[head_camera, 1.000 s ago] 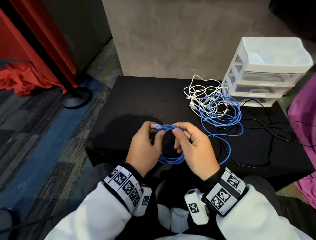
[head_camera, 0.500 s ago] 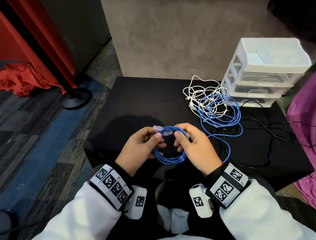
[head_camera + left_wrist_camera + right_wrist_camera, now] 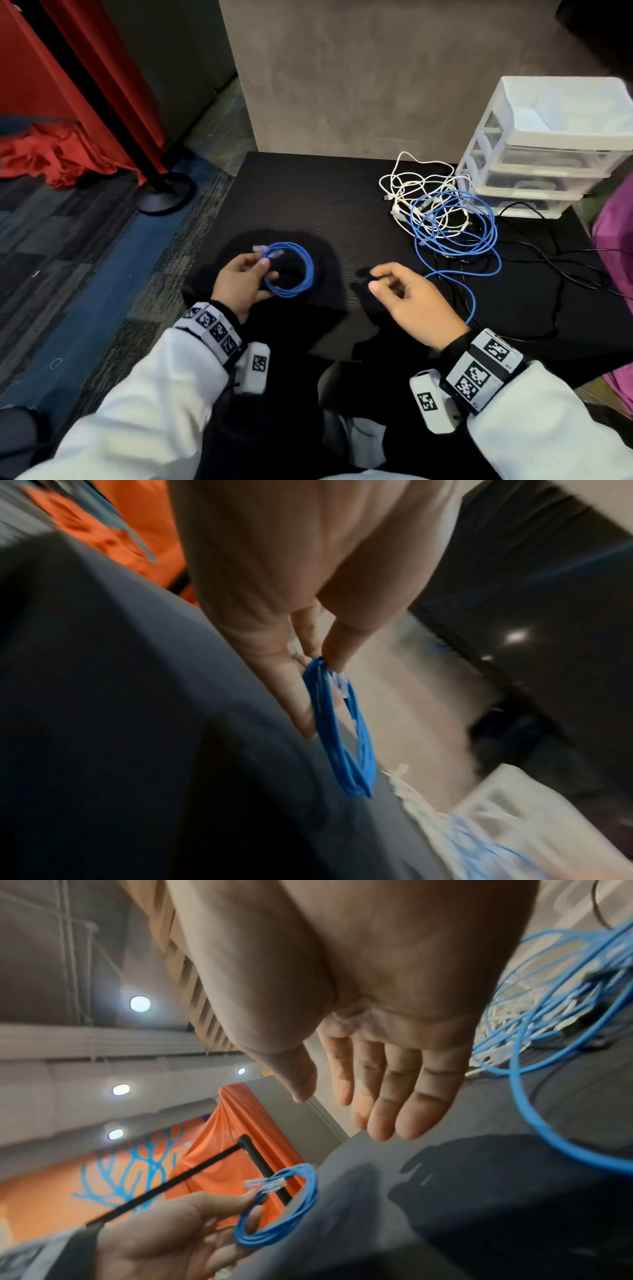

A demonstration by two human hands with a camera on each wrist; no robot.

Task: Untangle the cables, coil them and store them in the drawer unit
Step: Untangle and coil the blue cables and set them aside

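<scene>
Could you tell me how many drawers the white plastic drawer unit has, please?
3, stacked one above another in the drawer unit at the table's far right corner: top, middle, bottom, all pushed in. Above them sits an open tray top. The unit's right side is cut off.

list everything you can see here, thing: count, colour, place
coiled cable: one, blue, in the left hand
loose cable: one, blue, in the tangle before the drawer unit
white cables: count unclear, in the same tangle
black cables: count unclear, trailing right over the table
drawer unit: one, clear and white, far right of table
table: one, black
cloth: one, red, on floor at left
left hand: pinching the coil
right hand: empty, fingers relaxed
</scene>
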